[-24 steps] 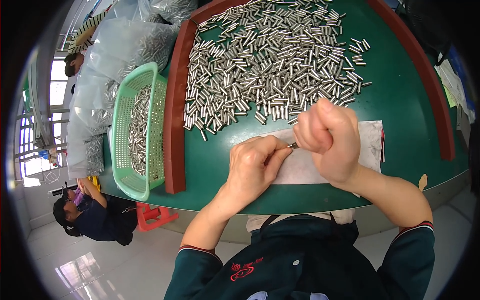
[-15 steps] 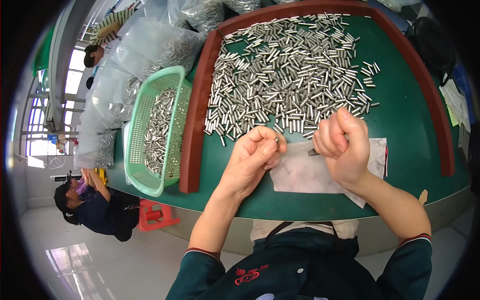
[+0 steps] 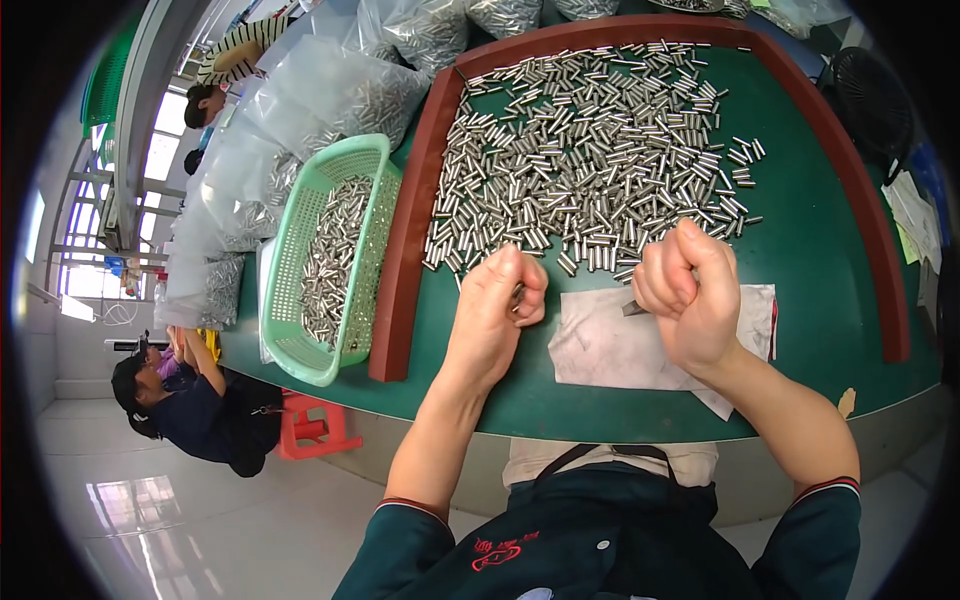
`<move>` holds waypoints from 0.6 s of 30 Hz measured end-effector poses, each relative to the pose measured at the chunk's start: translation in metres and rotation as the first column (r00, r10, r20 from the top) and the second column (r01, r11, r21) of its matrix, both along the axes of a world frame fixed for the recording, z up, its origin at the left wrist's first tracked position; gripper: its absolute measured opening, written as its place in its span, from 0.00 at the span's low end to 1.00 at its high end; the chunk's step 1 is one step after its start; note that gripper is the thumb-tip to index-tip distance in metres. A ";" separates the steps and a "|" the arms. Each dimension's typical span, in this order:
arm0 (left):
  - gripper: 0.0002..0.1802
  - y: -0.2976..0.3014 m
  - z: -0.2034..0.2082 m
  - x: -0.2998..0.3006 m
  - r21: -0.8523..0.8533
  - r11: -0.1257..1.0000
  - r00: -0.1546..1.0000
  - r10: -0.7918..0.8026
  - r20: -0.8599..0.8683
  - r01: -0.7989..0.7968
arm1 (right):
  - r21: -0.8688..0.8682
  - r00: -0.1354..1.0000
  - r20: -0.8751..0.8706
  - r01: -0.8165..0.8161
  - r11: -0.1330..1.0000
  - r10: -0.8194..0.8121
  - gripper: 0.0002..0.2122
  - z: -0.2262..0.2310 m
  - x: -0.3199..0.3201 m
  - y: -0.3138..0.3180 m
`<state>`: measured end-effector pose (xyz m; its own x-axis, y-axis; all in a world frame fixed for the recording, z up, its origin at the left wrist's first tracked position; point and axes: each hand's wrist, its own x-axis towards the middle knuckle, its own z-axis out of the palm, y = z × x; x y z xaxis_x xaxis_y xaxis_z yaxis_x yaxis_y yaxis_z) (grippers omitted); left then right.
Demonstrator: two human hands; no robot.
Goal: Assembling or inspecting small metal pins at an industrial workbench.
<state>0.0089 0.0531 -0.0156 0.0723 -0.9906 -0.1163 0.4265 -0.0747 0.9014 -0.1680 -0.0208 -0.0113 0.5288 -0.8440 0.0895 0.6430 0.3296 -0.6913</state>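
Glossy floor point(image 3: 240, 535). Green bench point(image 3: 800, 240), red rail point(image 3: 412, 220) on three sides; green shows between pins point(image 3: 590, 150) and right rail. Shirt point(image 3: 650, 540) bears red stitching. Cloth point(image 3: 640, 360) lies near front edge. Right hand point(image 3: 695, 300) over it, fingers clenched on dark tool point(image 3: 632, 309). Left hand point(image 3: 492, 305) beside cloth, curled round small piece point(image 3: 518, 292), mostly hidden.

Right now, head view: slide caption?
Left hand curled around a small metal piece, right hand gripping a flat grey piece above a white cloth, metal pins spread beyond, green basket at left.

Silvery pins point(image 3: 590, 160), loosely scattered, grey blade point(image 3: 632, 309), partly hidden
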 end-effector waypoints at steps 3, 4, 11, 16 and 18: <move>0.08 -0.005 0.009 -0.020 -0.091 0.966 0.695 0.237 0.679 -0.241 | 0.005 1.000 -0.009 0.004 1.000 -0.004 0.20 -0.001 -0.001 -0.001; 0.06 -0.003 0.007 -0.016 -0.099 0.967 0.501 0.207 0.840 -0.234 | 0.003 1.000 -0.013 0.007 1.000 -0.007 0.19 -0.001 -0.001 -0.001; 0.16 -0.012 0.002 -0.025 -0.276 0.950 -0.061 0.270 0.961 -0.144 | 0.013 1.000 -0.022 0.010 1.000 -0.009 0.19 0.003 0.000 0.000; 0.08 -0.009 -0.001 -0.024 -0.209 0.963 0.007 0.213 0.977 -0.172 | 0.026 0.999 -0.036 0.020 0.999 -0.019 0.20 0.003 0.000 0.000; 0.08 -0.008 -0.003 -0.023 -0.209 0.963 0.040 0.219 0.975 -0.171 | 0.027 0.999 -0.042 0.008 1.000 -0.006 0.20 0.003 0.000 0.000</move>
<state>-0.0138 0.0453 -0.0181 0.2865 -0.9195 0.2691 -0.8578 -0.1211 0.4996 -0.1679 -0.0212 -0.0078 0.5257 -0.8495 0.0439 0.6159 0.3445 -0.7085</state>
